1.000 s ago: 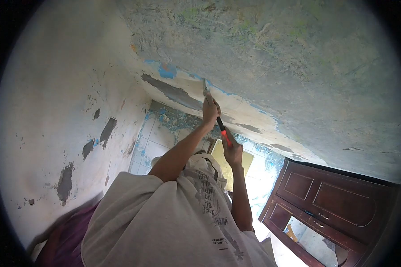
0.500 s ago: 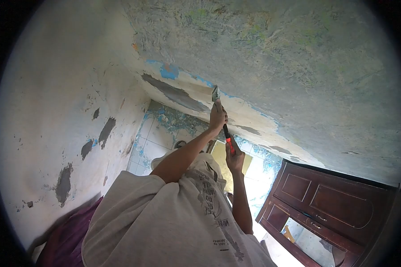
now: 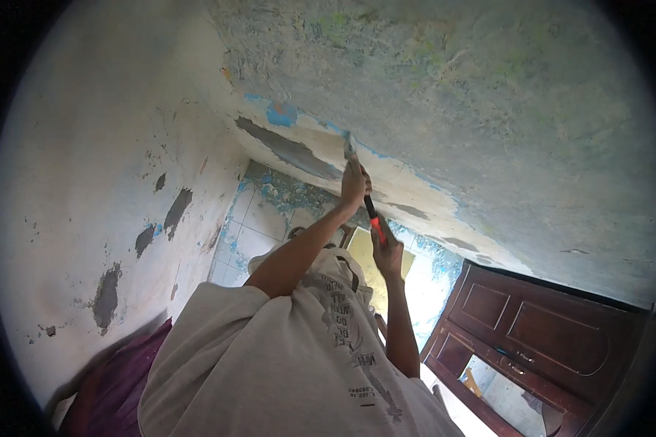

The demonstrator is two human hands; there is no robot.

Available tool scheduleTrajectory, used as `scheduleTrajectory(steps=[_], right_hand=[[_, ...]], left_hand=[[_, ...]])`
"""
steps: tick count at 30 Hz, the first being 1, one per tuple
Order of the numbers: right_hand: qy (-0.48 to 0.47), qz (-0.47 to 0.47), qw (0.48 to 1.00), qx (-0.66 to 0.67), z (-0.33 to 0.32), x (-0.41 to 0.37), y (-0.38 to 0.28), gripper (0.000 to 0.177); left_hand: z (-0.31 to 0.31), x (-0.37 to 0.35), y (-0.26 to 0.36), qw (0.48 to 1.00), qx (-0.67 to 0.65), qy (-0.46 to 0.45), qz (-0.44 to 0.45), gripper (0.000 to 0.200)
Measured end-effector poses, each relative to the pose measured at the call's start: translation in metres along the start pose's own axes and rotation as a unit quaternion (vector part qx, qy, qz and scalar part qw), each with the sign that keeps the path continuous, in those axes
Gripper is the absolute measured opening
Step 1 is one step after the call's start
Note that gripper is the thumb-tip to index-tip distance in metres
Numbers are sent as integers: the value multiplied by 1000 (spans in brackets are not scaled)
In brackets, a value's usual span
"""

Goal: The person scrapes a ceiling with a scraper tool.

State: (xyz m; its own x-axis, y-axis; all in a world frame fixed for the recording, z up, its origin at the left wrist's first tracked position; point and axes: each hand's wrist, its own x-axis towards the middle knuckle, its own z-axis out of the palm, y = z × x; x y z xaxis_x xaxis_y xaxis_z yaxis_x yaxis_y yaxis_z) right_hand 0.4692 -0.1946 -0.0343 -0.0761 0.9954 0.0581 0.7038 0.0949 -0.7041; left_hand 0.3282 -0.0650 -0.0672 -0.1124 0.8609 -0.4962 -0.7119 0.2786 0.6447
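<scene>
A scraper with a metal head (image 3: 350, 143) and a black and red handle is held in both hands, its blade against the wall (image 3: 452, 138) at the edge of peeling pale paint. My left hand (image 3: 353, 185) is closed round its upper part, just below the blade. Lower down, my right hand (image 3: 388, 251) wraps round the red part of the handle (image 3: 375, 224). Beside the blade are a blue paint patch (image 3: 280, 114) and a long bare grey patch (image 3: 288, 149).
A dark wooden cabinet (image 3: 532, 320) stands at the lower right. On the left is another wall (image 3: 87, 189) with grey patches. Purple cloth (image 3: 120, 379) lies at the lower left. Blue and grey flakes cover parts of the tiled floor (image 3: 259, 215).
Both hands and the scraper have shifted slightly up in the view, the blade moving a little up and left. The grip of both hands looks unchanged.
</scene>
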Motion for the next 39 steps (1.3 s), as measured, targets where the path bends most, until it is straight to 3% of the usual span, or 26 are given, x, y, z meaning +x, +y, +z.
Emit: scheduleTrajectory(steps=[4, 7, 10, 16, 19, 22, 28, 32, 36, 38, 39], right_hand=[[-67, 116, 985, 106, 8, -21, 13, 47], [-55, 43, 993, 93, 24, -8, 10, 46], [-79, 75, 984, 143, 27, -2, -11, 45], [16, 101, 993, 52, 42, -26, 21, 42], [62, 27, 996, 56, 47, -15, 9, 42], [44, 65, 997, 6, 42, -19, -1, 41], [85, 16, 996, 5, 42, -15, 22, 39], [48, 92, 994, -25, 22, -17, -7, 35], [87, 39, 995, -15, 17, -15, 1, 34], [50, -8, 998, -44, 16, 6, -5, 34], [35, -33, 997, -59, 17, 19, -12, 35]], left_hand=[[2, -13, 0, 999, 18, -49, 7, 47], [-4, -9, 10, 997, 19, -24, 68, 48], [-11, -13, 26, 998, 20, -24, 59, 48], [-7, -15, 1, 998, 63, -29, -6, 49], [-11, -10, 2, 998, 54, -26, 2, 49], [-9, -9, 1, 998, 44, -33, 2, 49], [-1, -4, -7, 999, 30, -23, 2, 49], [-3, -8, -10, 999, 22, -43, -14, 49], [10, -12, -11, 999, 22, -23, -10, 48], [2, 4, 3, 999, -28, 41, -15, 48], [-8, 10, 13, 999, -14, 35, 30, 49]])
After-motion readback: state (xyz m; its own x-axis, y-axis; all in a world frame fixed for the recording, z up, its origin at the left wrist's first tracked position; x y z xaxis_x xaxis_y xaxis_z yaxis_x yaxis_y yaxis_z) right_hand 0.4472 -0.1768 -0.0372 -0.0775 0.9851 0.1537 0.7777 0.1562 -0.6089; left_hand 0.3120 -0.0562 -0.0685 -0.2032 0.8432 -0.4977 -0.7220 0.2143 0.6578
